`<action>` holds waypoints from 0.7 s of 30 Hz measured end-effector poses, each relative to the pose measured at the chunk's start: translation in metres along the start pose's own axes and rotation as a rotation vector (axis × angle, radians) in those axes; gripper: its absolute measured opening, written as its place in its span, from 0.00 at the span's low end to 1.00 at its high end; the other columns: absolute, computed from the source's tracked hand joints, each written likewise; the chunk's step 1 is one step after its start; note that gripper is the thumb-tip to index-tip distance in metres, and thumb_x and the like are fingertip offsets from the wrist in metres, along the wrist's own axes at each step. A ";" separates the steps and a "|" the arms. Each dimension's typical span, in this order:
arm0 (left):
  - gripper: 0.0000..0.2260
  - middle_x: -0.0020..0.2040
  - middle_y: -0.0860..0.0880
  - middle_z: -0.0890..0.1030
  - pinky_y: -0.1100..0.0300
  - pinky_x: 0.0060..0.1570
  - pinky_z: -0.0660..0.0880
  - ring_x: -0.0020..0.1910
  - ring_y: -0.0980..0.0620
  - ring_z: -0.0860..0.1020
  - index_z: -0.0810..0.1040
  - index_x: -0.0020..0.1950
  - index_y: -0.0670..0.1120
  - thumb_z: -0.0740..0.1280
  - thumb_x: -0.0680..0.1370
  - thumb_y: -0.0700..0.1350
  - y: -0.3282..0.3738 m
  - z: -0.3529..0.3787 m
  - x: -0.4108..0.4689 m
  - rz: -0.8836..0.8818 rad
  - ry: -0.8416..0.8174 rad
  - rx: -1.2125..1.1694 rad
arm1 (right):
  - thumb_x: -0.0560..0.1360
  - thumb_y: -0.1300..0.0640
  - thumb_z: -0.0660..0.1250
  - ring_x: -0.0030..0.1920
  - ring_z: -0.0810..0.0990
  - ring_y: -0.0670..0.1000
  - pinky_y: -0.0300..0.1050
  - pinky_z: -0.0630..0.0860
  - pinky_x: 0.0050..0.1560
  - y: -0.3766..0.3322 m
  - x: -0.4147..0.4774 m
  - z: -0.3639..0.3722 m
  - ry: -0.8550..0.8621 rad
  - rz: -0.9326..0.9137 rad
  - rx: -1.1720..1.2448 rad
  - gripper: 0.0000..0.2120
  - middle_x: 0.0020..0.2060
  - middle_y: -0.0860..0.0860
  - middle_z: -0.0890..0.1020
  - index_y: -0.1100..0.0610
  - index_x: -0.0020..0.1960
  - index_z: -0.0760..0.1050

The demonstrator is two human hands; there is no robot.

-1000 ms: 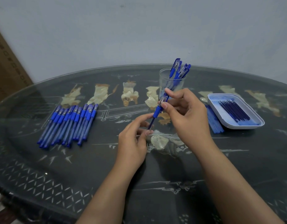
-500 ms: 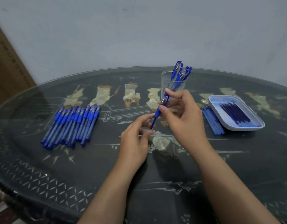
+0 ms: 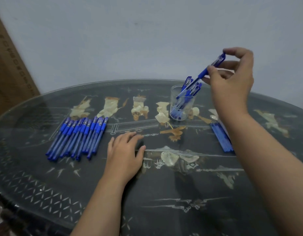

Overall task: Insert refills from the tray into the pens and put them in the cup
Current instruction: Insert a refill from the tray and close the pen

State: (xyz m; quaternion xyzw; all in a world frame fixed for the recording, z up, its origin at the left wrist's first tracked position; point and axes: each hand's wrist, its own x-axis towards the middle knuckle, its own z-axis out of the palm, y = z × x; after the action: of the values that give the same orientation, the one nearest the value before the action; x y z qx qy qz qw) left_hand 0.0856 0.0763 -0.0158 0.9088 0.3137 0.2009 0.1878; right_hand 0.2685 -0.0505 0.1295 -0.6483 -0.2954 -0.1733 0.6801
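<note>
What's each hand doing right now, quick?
Left hand: open, fingers relaxed, holding nothing.
Right hand: pinching a blue pen, tip at the clear cup.

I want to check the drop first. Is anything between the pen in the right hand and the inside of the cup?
Nothing separate blocks it. The pen, pinched by the right hand, slants tip-down at the cup. Only the pens already inside crowd the right side of the mouth; the left side looks free.

blue pens (image 3: 77, 137), clear cup (image 3: 181, 106), dark patterned table (image 3: 164, 193).
</note>
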 end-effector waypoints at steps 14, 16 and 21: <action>0.14 0.70 0.61 0.69 0.53 0.75 0.48 0.72 0.58 0.61 0.73 0.66 0.60 0.60 0.81 0.55 -0.002 0.003 0.001 -0.022 -0.009 0.010 | 0.75 0.65 0.68 0.41 0.83 0.52 0.49 0.81 0.46 0.030 0.019 0.030 0.095 0.060 -0.122 0.16 0.42 0.50 0.78 0.50 0.55 0.67; 0.14 0.70 0.61 0.68 0.53 0.75 0.48 0.72 0.58 0.61 0.73 0.66 0.60 0.60 0.81 0.55 -0.001 0.002 0.001 -0.023 -0.009 0.010 | 0.75 0.65 0.68 0.41 0.83 0.52 0.52 0.82 0.46 0.030 0.024 0.028 0.141 0.062 -0.109 0.16 0.43 0.52 0.78 0.50 0.55 0.67; 0.14 0.70 0.61 0.68 0.52 0.75 0.48 0.72 0.58 0.61 0.73 0.66 0.60 0.59 0.81 0.56 -0.002 0.003 0.001 -0.027 -0.008 0.014 | 0.76 0.65 0.67 0.42 0.81 0.50 0.46 0.79 0.47 0.040 0.022 0.036 -0.012 0.011 -0.282 0.15 0.46 0.53 0.80 0.55 0.60 0.69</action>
State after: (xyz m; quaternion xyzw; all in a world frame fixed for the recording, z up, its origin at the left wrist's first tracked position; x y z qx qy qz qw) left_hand 0.0868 0.0777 -0.0190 0.9065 0.3267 0.1925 0.1855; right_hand 0.3033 -0.0082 0.1118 -0.7400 -0.2685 -0.2053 0.5815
